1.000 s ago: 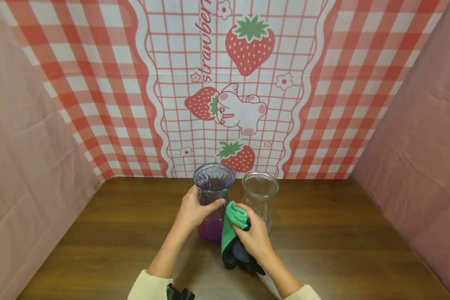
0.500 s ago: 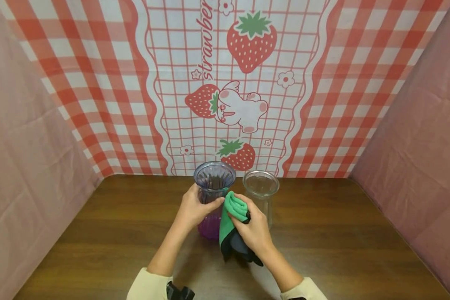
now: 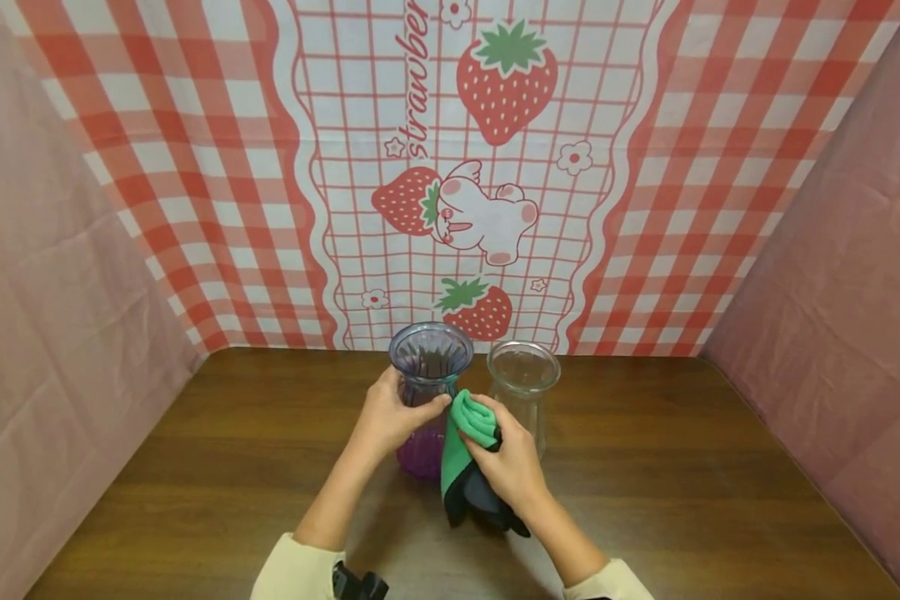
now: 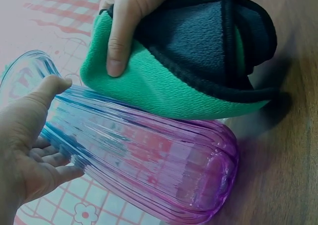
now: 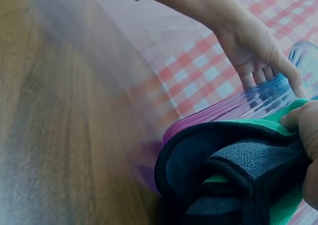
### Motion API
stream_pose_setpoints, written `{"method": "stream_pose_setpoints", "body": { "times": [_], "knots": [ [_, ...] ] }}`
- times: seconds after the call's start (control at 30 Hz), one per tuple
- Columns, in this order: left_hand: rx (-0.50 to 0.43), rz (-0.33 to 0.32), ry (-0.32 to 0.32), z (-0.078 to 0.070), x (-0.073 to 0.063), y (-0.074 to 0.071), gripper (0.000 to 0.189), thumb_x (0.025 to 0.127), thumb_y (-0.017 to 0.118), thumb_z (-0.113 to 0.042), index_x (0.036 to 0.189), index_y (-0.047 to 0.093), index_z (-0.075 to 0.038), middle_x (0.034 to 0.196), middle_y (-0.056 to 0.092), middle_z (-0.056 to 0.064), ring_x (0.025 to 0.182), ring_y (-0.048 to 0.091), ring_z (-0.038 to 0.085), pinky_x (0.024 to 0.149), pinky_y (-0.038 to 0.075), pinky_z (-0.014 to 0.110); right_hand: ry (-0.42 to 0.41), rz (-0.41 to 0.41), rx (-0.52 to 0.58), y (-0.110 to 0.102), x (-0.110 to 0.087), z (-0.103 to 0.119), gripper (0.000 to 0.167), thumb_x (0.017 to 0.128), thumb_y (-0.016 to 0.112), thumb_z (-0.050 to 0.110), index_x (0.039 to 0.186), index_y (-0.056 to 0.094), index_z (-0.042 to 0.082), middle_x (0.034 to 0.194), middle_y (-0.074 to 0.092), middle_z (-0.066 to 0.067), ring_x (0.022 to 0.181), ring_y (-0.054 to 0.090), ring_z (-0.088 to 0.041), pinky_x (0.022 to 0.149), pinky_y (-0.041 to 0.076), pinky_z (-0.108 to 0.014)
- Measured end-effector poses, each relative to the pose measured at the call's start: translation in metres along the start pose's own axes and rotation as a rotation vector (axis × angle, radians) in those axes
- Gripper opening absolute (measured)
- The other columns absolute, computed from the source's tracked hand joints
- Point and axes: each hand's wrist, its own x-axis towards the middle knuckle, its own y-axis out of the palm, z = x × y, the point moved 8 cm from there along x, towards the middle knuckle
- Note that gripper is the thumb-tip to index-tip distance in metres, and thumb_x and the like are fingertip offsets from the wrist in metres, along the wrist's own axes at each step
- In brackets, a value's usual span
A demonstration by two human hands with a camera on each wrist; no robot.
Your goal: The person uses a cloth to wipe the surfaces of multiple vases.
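Note:
A ribbed glass vase (image 3: 418,457), blue at its flared top and purple at its base, stands upright on the table. My left hand (image 3: 386,417) holds it round the neck, thumb on the near side and fingers behind, as the left wrist view shows. A folded cloth (image 4: 159,91), green on one face and dark grey with black edging on the other, lies along the vase's right side. Pinched at its top by my right hand (image 3: 513,462), it hangs down past the vase's lower part. The cloth hides part of the vase wall.
Just right of the cloth stands a clear glass vase (image 3: 525,379), partly behind my right hand. The wooden table (image 3: 682,483) ends at a red-and-white checked backdrop (image 3: 217,250) with strawberries. Pink cloth walls (image 3: 832,275) flank both sides.
My right hand rises slightly with the cloth along the vase, then comes down a little. The left hand keeps its hold on the neck, and both vases stay in place.

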Motion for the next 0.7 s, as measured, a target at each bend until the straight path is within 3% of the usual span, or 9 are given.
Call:
{"method": "stream_pose_setpoints", "body": {
  "times": [0.33,0.5,0.7],
  "knots": [
    [0.011,-0.004,0.007,0.001,0.001,0.001,0.056,0.071,0.079,-0.020,0.120,0.056,-0.007,0.113,0.065,0.012,0.109,0.060,0.025,0.093,0.049,0.041,0.010,0.017,-0.035,0.002,-0.008,-0.011,0.049,0.074,0.077,0.006,0.119,0.059,0.011,0.111,0.068,-0.010,0.098,0.063,-0.022,0.081,0.053,-0.039],
    [0.028,0.000,0.037,0.000,0.002,0.002,0.054,0.071,0.078,-0.019,0.119,0.056,-0.006,0.111,0.066,0.012,0.106,0.061,0.026,0.092,0.050,0.042,-0.020,-0.001,-0.033,-0.002,-0.007,-0.008,0.050,0.072,0.078,0.005,0.119,0.060,0.011,0.111,0.068,-0.011,0.099,0.063,-0.021,0.081,0.053,-0.040],
    [0.024,0.011,0.028,0.002,0.002,0.002,0.054,0.072,0.077,-0.019,0.120,0.056,-0.007,0.111,0.066,0.012,0.106,0.061,0.026,0.091,0.050,0.042,-0.023,-0.029,-0.021,-0.007,-0.001,-0.001,0.053,0.073,0.078,0.006,0.122,0.058,0.013,0.116,0.066,-0.010,0.099,0.063,-0.021,0.081,0.053,-0.040]
  ]
}}
